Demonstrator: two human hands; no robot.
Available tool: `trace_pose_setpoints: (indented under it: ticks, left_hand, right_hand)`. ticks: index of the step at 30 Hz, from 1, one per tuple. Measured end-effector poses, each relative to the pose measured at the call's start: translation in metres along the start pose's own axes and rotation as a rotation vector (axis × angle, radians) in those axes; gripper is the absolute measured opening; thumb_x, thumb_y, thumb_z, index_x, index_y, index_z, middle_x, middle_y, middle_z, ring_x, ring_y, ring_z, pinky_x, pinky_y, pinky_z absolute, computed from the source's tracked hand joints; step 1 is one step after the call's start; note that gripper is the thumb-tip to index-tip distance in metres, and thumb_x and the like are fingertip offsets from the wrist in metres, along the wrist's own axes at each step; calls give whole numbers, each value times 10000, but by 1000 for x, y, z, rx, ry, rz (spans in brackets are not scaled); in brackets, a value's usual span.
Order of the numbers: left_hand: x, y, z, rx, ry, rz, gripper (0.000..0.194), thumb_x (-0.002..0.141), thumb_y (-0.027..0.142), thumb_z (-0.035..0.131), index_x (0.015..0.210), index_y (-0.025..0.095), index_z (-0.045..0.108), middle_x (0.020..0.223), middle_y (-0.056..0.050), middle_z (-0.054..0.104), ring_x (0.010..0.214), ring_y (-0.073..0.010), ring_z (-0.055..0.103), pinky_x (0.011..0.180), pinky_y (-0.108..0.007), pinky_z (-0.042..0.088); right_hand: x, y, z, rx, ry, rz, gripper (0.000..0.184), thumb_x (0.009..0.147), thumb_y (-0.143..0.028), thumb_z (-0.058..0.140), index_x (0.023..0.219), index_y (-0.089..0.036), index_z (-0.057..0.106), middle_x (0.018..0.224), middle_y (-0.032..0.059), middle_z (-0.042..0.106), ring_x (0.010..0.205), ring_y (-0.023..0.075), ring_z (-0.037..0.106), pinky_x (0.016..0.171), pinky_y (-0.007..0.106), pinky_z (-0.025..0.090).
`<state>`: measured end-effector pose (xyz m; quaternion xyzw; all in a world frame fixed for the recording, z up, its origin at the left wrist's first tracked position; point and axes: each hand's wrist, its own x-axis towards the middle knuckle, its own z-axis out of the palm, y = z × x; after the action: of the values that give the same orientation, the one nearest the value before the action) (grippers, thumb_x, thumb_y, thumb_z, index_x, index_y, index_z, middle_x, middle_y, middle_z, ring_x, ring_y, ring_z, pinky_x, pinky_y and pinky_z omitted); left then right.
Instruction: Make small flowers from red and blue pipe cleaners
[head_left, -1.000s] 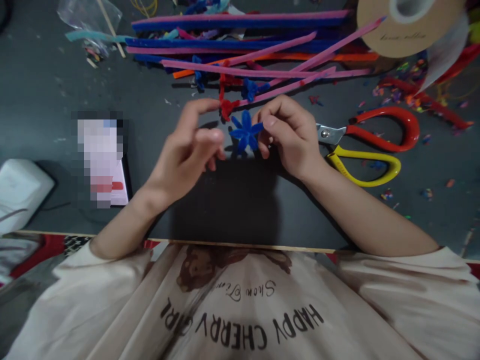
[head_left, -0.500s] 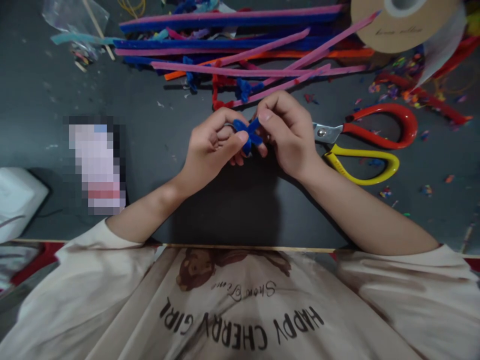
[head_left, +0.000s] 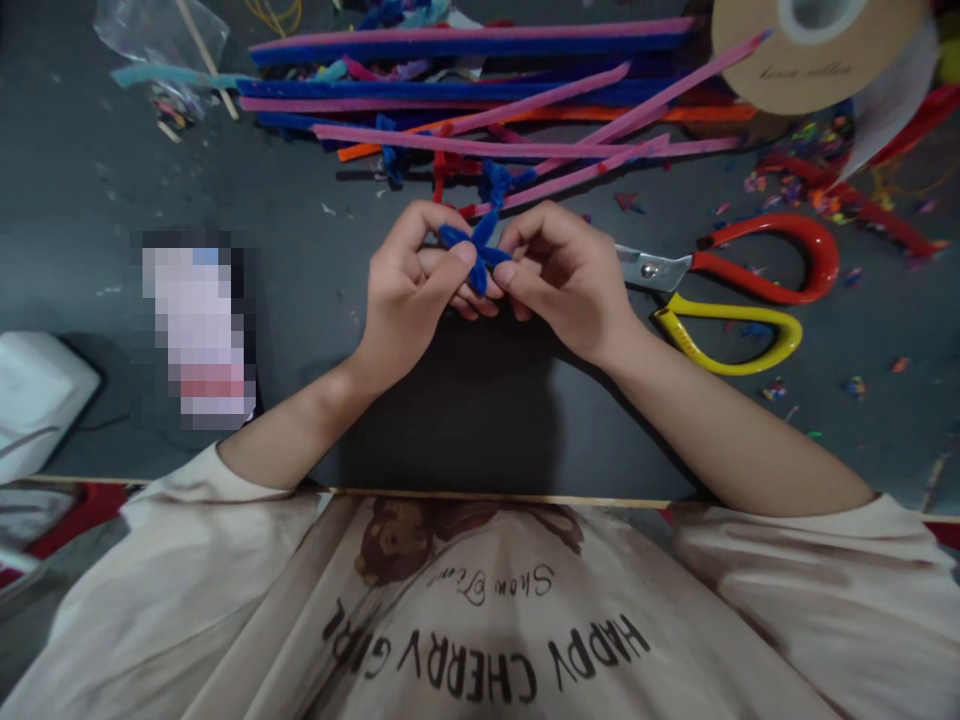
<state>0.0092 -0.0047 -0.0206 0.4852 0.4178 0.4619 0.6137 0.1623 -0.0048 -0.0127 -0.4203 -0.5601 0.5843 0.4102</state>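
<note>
A blue pipe-cleaner flower (head_left: 484, 238) with several pointed petals is held up between both hands over the dark table. My left hand (head_left: 420, 275) pinches it near the centre, thumb on top. With thumb and forefinger, my right hand (head_left: 562, 275) grips the tip of its right-hand petal. Fingers curl beneath the flower and hide its underside. Just right of my right hand lie scissors (head_left: 739, 285) with one red and one yellow handle; the hand covers most of their blades.
Pink, blue and orange pipe cleaners (head_left: 480, 95) lie across the back. A cardboard ribbon spool (head_left: 750, 65) stands back right, near colourful scraps (head_left: 810, 170). A blurred-out phone (head_left: 199, 330) and a white box (head_left: 41, 400) are at left.
The flower has turned and its petals now show spread apart. My right fingers have moved down from an upper petal to the right-hand one. The view has shifted slightly.
</note>
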Motion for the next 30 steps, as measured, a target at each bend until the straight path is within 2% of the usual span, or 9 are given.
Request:
trace_pose_setpoints:
  ticks: [3, 6, 10, 14, 18, 22, 27, 30]
  left_hand:
    - [-1, 2, -1, 59, -53, -22, 225, 803, 389, 604, 877, 202, 503, 615, 44, 691, 515, -103, 672, 432, -167, 499]
    - [-1, 4, 0, 137, -49, -57, 287, 785, 459, 608, 841, 190, 522, 617, 44, 683, 525, -99, 674, 433, -159, 487]
    - [-2, 6, 2, 179, -15, -72, 257, 797, 433, 600, 820, 184, 543, 608, 53, 679, 503, -89, 664, 429, -153, 490]
    - [-2, 6, 3, 140, -5, -2, 203, 806, 368, 608, 827, 174, 554, 617, 53, 687, 523, -99, 680, 477, -167, 547]
    - [-2, 5, 2, 172, 21, 84, 245, 754, 391, 667, 809, 167, 582, 626, 54, 681, 575, -98, 698, 518, -156, 561]
    - [-3, 4, -1, 248, 52, 153, 245, 761, 405, 656, 788, 167, 603, 640, 51, 686, 591, -78, 693, 537, -146, 559]
    - [-5, 5, -3, 365, 36, 200, 201, 802, 374, 619, 786, 175, 603, 674, 46, 691, 610, -59, 684, 585, -155, 569]
    - [-6, 6, -3, 393, 18, 242, 141, 814, 307, 615, 776, 172, 605, 680, 43, 678, 619, -54, 683, 581, -140, 559]
  right_hand:
    - [0, 1, 0, 1, 22, -16, 344, 785, -540, 590, 786, -215, 476, 583, -67, 510, 421, 36, 421, 397, 206, 341]
    - [-1, 0, -1, 3, 55, -11, 324, 822, -528, 550, 766, -215, 486, 589, -60, 504, 431, 40, 436, 408, 209, 358]
    - [-3, 0, -1, -4, 80, -22, 301, 855, -495, 516, 748, -214, 494, 581, -59, 483, 438, 39, 446, 424, 207, 367]
    - [-2, -1, 0, -16, 91, -70, 308, 824, -459, 576, 693, -200, 472, 568, -77, 461, 406, 19, 428, 392, 185, 329]
    - [0, -2, 1, 14, 105, -97, 285, 817, -415, 593, 685, -190, 477, 558, -90, 452, 396, -2, 418, 390, 154, 317]
    - [1, -1, 0, 12, 91, -48, 311, 804, -443, 599, 680, -189, 471, 541, -92, 447, 383, -6, 404, 373, 153, 291]
    - [0, -1, -1, 72, 72, -7, 212, 813, -298, 599, 677, -184, 484, 508, -94, 453, 363, -3, 385, 346, 152, 263]
    - [1, -2, -1, 84, 62, 9, 251, 812, -348, 600, 666, -186, 476, 497, -90, 460, 358, 2, 378, 335, 157, 251]
